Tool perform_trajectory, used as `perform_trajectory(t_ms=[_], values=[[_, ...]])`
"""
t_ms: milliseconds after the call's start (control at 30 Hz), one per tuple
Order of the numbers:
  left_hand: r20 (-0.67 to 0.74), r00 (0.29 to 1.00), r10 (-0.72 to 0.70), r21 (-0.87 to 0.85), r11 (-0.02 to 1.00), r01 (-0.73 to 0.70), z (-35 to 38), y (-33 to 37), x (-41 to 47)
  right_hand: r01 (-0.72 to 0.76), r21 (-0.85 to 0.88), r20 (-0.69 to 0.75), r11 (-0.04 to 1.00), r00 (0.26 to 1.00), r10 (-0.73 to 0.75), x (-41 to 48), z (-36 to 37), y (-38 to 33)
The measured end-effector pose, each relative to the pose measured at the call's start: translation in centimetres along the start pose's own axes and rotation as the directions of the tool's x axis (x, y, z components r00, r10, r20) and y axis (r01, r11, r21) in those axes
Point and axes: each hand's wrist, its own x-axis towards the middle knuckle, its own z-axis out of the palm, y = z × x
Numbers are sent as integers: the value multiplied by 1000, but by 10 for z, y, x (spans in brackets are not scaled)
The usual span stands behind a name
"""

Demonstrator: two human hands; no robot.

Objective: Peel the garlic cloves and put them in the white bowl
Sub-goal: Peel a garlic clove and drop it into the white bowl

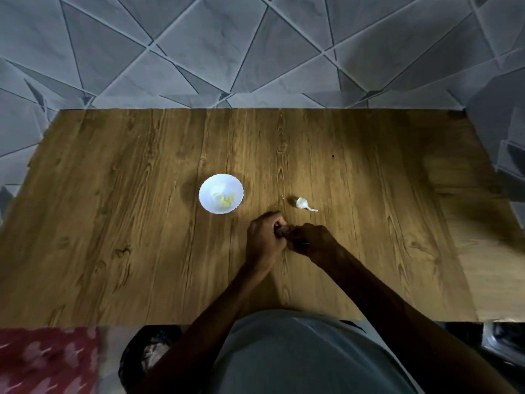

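A small white bowl (221,185) stands on the wooden table (127,223) and holds a few pale yellow peeled cloves (225,199). To its right lies a white garlic piece (301,203) with a papery tail. In front of them my left hand (265,240) and my right hand (312,241) meet, fingers curled, fingertips together. They pinch a small garlic clove (285,231) between them, mostly hidden by the fingers. A thin dark sliver shows under my right hand; I cannot tell what it is.
The table's far edge meets a grey tiled wall (255,52). A red patterned cloth (48,362) lies below the near edge at the left. A dark object (502,342) sits at the lower right corner.
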Motion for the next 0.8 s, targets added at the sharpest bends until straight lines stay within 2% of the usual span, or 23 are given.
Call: perform_trajectory(t_ms=[100, 233, 333, 400, 467, 533, 700, 800], values=[[0, 1000, -21, 23, 1000, 21, 3, -1, 2, 51, 48, -4, 998, 999, -51, 1, -2, 2], [-40, 999, 36, 60, 998, -33, 8, -3, 4, -31, 83, 4, 996, 1000, 31, 6, -2, 0], [25, 998, -51, -7, 999, 51, 11, -7, 10, -16, 64, 43, 998, 999, 13, 13, -5, 3], [135, 977, -163, -67, 983, 173, 11, -9, 14, 58, 71, 19, 996, 998, -60, 14, -6, 6], [192, 954, -232, -84, 964, 251, 9, -13, 15, 176, 28, -69, 984, 982, -174, 14, -7, 7], [193, 950, -246, -54, 964, 260, 6, -21, 18, 282, -72, -110, 957, 951, -289, 14, -9, 5], [193, 945, -265, 36, 964, 263, 0, -34, 29, 418, -194, -19, 888, 903, -429, 16, -22, 5], [210, 958, -195, -48, 977, 210, -1, -33, 34, 480, -298, 24, 825, 868, -497, 18, -24, 3]])
